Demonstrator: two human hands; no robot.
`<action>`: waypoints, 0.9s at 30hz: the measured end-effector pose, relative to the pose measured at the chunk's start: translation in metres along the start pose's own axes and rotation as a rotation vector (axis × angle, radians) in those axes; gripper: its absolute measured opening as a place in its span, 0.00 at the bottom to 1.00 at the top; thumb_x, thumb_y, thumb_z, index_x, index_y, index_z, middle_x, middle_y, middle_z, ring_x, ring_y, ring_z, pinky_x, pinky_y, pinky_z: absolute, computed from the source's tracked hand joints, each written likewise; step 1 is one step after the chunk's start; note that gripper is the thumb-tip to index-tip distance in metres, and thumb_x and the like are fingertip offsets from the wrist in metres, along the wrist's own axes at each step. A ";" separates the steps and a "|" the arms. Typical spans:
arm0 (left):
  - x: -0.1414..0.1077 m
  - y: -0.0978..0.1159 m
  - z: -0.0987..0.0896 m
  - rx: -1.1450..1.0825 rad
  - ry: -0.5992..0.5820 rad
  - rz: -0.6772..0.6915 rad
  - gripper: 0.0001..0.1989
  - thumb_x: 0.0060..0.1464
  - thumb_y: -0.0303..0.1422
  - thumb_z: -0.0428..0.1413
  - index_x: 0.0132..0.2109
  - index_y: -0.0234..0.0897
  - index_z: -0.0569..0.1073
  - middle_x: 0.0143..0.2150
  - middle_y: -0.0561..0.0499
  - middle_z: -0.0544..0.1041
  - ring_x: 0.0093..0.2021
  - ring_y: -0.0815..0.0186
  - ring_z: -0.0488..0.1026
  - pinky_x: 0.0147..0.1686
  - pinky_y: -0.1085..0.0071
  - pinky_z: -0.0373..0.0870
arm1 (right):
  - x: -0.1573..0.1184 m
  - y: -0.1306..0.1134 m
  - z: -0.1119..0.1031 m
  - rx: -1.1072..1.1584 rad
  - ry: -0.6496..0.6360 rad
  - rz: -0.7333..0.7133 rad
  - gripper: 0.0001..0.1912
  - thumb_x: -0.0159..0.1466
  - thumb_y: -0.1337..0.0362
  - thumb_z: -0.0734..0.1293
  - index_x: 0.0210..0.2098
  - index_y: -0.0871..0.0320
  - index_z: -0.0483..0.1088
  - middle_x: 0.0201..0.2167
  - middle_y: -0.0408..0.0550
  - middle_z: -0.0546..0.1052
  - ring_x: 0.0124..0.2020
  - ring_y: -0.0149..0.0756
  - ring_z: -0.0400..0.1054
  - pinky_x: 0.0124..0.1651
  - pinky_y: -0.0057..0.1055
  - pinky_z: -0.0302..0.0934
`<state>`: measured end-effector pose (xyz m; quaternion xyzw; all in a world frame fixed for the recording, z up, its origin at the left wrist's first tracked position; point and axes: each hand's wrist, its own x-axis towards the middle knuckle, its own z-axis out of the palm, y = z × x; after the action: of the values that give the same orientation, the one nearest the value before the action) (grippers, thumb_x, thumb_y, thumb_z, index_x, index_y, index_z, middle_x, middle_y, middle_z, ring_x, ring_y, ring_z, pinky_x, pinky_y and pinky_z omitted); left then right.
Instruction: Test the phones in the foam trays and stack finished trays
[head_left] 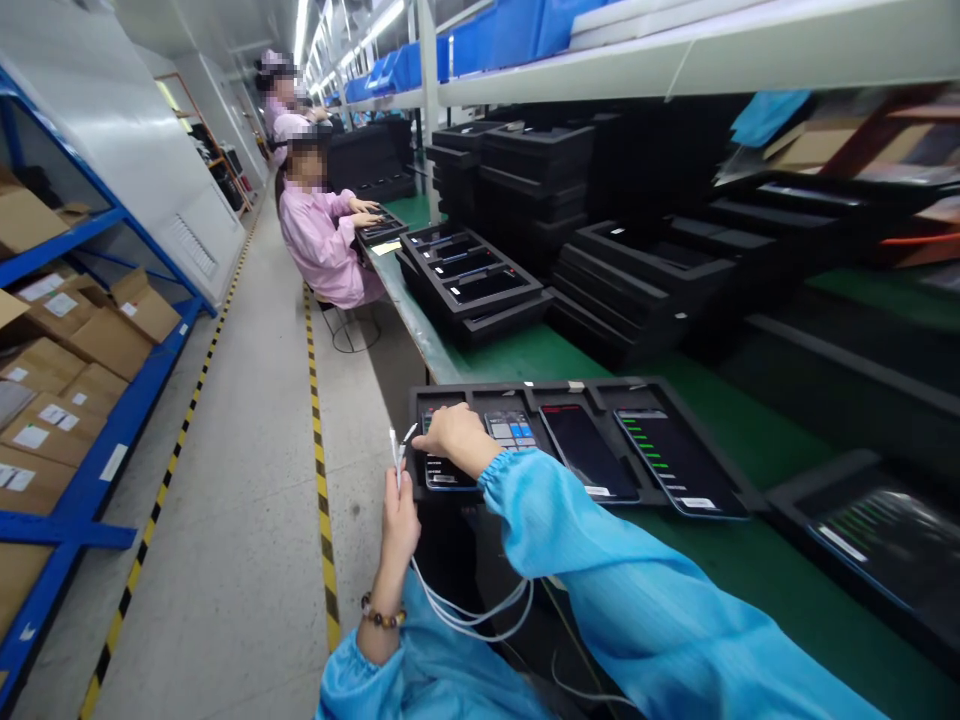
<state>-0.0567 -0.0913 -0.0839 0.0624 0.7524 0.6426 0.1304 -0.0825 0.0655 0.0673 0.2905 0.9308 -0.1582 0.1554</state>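
Note:
A black foam tray (652,392) on the green bench holds several phones side by side. My right hand (454,438) reaches over the leftmost phone (450,474), fingers bent down at its screen; whether they hold anything is hidden. Beside it lies a phone with a lit tile screen (512,429), then a dark-screened phone (589,455) and one showing green bars (679,465). My left hand (400,515), left of the tray, is closed round white cables (400,468). Their metal-tipped ends point up, and their loops hang below the hand.
Another foam tray with phones (472,270) sits farther along the bench (570,350). Stacked black trays (532,180) stand behind. At right lies another phone (877,540). A person in pink (322,240) sits up the line. Blue shelving (71,530) with cartons is left.

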 end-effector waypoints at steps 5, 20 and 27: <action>-0.003 0.010 -0.015 -0.032 -0.004 -0.047 0.50 0.51 0.76 0.56 0.58 0.34 0.79 0.21 0.60 0.64 0.15 0.69 0.57 0.13 0.71 0.57 | -0.032 0.022 0.007 0.043 0.131 -0.075 0.35 0.70 0.44 0.73 0.62 0.68 0.75 0.59 0.76 0.76 0.58 0.61 0.76 0.57 0.48 0.73; -0.020 0.045 -0.020 -0.240 -0.045 -0.240 0.40 0.55 0.60 0.66 0.62 0.33 0.78 0.24 0.62 0.64 0.17 0.76 0.49 0.17 0.76 0.51 | -0.056 0.336 -0.017 0.291 0.269 0.413 0.41 0.80 0.42 0.52 0.76 0.70 0.62 0.70 0.75 0.70 0.70 0.59 0.69 0.71 0.45 0.61; 0.008 0.059 -0.046 -0.321 0.125 -0.191 0.31 0.51 0.52 0.71 0.53 0.32 0.81 0.21 0.64 0.63 0.14 0.79 0.49 0.15 0.79 0.50 | -0.127 0.303 0.048 0.363 0.148 0.386 0.51 0.74 0.33 0.57 0.78 0.70 0.56 0.66 0.74 0.71 0.68 0.61 0.71 0.71 0.47 0.64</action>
<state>-0.0811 -0.1232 -0.0201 -0.0710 0.6494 0.7417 0.1522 0.2046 0.2214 0.0109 0.4964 0.8235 -0.2680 0.0595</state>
